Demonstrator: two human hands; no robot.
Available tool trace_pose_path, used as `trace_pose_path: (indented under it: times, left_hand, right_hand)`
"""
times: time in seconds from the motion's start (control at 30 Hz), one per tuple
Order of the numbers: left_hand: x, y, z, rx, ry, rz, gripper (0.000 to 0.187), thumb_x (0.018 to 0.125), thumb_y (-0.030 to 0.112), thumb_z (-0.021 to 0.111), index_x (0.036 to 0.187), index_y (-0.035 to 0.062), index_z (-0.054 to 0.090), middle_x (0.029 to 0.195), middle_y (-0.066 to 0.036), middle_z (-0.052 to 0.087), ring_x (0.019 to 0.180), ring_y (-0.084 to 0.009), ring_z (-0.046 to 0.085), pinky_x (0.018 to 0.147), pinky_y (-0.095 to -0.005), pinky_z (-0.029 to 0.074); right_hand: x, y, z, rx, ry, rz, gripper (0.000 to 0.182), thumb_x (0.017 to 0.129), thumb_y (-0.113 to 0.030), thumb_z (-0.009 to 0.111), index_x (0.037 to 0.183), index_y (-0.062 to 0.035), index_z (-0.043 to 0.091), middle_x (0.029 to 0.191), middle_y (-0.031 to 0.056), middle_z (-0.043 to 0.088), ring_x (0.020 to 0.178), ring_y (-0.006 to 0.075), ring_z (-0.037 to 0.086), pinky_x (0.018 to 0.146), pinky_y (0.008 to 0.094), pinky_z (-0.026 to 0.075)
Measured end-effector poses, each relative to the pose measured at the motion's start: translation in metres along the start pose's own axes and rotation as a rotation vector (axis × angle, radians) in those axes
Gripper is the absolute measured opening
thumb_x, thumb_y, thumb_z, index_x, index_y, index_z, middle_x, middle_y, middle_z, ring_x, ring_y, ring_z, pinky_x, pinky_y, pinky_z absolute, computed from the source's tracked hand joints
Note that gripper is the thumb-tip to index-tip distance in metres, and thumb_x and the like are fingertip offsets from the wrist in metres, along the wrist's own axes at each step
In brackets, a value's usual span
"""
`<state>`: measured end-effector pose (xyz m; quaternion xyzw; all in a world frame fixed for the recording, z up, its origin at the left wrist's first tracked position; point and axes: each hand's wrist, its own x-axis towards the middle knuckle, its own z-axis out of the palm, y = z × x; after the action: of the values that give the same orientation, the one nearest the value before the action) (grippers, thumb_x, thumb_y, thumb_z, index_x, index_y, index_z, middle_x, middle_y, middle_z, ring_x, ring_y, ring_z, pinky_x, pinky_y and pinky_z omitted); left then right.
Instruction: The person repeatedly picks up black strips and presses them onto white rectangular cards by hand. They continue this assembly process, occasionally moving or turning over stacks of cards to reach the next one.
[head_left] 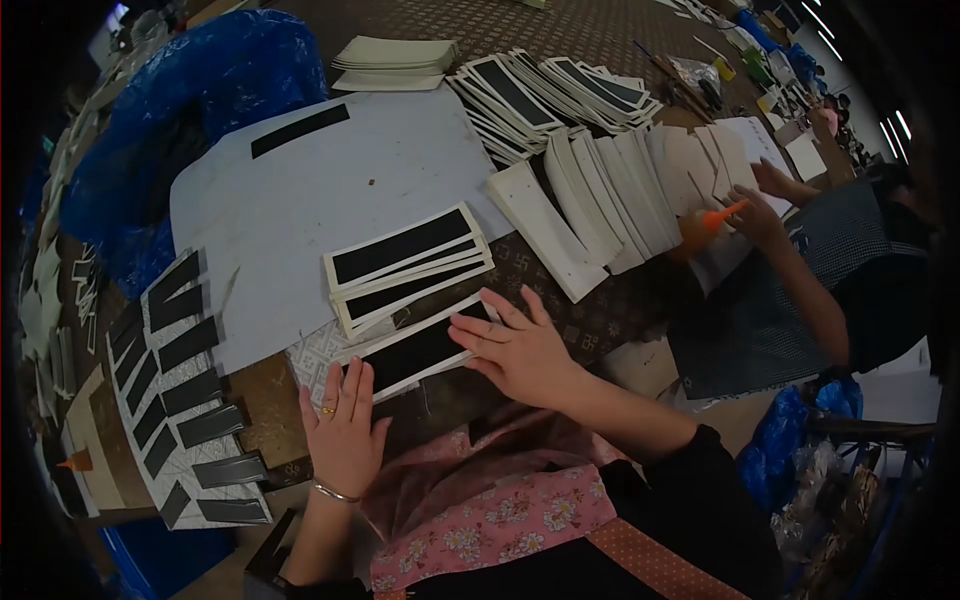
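The card [402,388] lies at six o'clock from the pile [408,262]. Its black strip [412,347] could skew or crease under uneven finger pressure. At seven, the left hand [345,430] reaches up, fingers straight and nearly together; at three, the right [522,352] slants in, fingers spread.

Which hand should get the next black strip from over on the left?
Probably the left hand: it lies nearer those black strips, while the right hand rests on the card's right end.
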<state>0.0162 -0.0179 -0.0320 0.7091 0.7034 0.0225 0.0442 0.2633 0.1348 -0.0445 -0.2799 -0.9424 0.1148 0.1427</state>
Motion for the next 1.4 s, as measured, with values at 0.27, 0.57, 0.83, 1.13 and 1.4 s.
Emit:
trace_pose_path:
  times: [0.27,0.57,0.83,1.13,1.4]
  left_hand:
    - [-0.023,-0.008,0.011,-0.333,0.067,-0.124,0.081,0.084,0.024,0.070,0.154,0.0094,0.033,0.161,-0.010,0.029,0.146,-0.0394,0.027,0.115,-0.0557,0.023]
    - [0.028,-0.080,-0.038,-0.552,0.389,-0.065,0.062,0.082,0.013,0.074,0.138,0.0040,0.050,0.146,-0.020,0.046,0.133,-0.0438,0.044,0.108,-0.0455,0.039]
    - [0.228,-0.204,-0.016,-0.248,0.409,-0.148,0.055,0.087,0.013,0.065,0.139,0.0072,0.048,0.146,-0.016,0.046,0.133,-0.0349,0.046,0.105,-0.0454,0.043]
    - [0.367,-0.247,-0.010,0.238,-0.125,-0.356,0.069,0.091,0.006,0.054,0.155,0.0151,0.029,0.145,-0.012,0.049,0.133,-0.0272,0.048,0.108,-0.0436,0.040]
    - [0.327,-0.201,-0.050,0.225,-0.090,-0.384,0.090,0.077,0.018,0.075,0.154,0.0092,0.030,0.120,-0.017,0.064,0.103,-0.0315,0.066,0.091,-0.0410,0.052]
  right_hand:
    - [0.029,-0.007,-0.011,0.138,-0.033,0.000,0.059,0.081,-0.034,0.077,0.133,-0.0155,0.057,0.149,0.0085,0.043,0.141,0.0323,0.036,0.114,0.0617,0.020]
    - [0.066,0.005,-0.036,0.282,-0.075,-0.094,0.061,0.078,-0.023,0.078,0.135,-0.0158,0.055,0.129,0.0081,0.055,0.125,0.0312,0.049,0.111,0.0561,0.027]
    - [0.087,0.051,-0.029,0.200,0.272,0.011,0.046,0.080,-0.023,0.078,0.123,-0.0133,0.064,0.144,0.0193,0.047,0.130,0.0389,0.046,0.108,0.0593,0.030]
    - [-0.009,0.073,0.016,0.217,0.382,0.228,0.023,0.075,-0.005,0.076,0.096,-0.0076,0.069,0.112,0.0105,0.065,0.107,0.0337,0.060,0.098,0.0477,0.044]
    - [0.007,0.067,0.013,0.081,0.357,0.287,0.019,0.074,-0.005,0.075,0.091,-0.0101,0.068,0.107,0.0041,0.066,0.107,0.0276,0.062,0.102,0.0481,0.042]
